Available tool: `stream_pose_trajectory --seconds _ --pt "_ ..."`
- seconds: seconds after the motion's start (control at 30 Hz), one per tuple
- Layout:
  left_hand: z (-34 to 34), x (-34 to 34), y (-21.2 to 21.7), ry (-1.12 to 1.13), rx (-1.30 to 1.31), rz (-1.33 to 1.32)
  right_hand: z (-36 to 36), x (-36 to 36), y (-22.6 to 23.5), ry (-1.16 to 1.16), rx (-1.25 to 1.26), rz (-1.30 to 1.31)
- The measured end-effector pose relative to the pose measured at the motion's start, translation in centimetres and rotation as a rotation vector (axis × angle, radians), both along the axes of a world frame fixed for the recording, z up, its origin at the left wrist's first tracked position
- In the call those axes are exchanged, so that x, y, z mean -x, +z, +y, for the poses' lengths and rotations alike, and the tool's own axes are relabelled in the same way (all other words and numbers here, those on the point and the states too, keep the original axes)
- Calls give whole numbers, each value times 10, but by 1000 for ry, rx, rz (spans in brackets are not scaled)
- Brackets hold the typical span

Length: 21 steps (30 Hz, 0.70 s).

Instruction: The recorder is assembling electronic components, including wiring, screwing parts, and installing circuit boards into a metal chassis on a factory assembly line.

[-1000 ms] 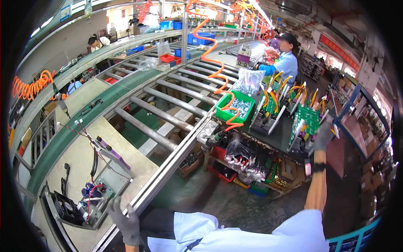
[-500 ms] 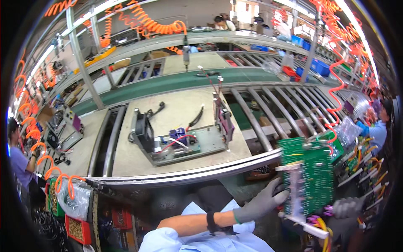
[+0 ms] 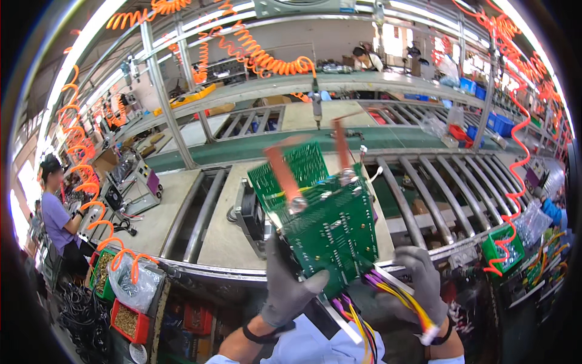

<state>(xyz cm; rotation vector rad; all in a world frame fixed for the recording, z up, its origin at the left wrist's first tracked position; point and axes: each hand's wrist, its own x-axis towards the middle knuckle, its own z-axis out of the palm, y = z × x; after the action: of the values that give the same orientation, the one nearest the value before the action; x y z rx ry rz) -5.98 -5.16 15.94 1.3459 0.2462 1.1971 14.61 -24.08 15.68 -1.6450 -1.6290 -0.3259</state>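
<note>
A green circuit board assembly is held tilted in front of me, over the near edge of the bench. Two copper strips stick up from its far side, and a second green board shows behind it. My left hand, in a grey glove, grips its lower left side with the thumb on its face. My right hand, also gloved, is curled around a bundle of yellow, purple and black wires at the lower right. Behind the board, a black-sided chassis is partly hidden.
Metal rollers run along the bench to the right. Orange coiled hoses hang overhead, one bearing a power screwdriver. Red screw bins stand at lower left. A person in purple works on the left; another chassis sits nearby.
Both hands have brought the circuit board assembly from the right to the middle, before the chassis. Its copper strips now show. My view has turned somewhat.
</note>
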Motion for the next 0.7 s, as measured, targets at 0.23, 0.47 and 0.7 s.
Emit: stream_pose_trajectory --seconds 0.23,0.47,0.7 --pt "39 10 49 744 -1339 448 17 -4 -17 367 -9 1104" --pt "37 -6 35 624 -1587 544 61 41 -21 377 -138 1739" --pt "39 22 47 575 -1471 689 65 39 -13 509 -180 1930"
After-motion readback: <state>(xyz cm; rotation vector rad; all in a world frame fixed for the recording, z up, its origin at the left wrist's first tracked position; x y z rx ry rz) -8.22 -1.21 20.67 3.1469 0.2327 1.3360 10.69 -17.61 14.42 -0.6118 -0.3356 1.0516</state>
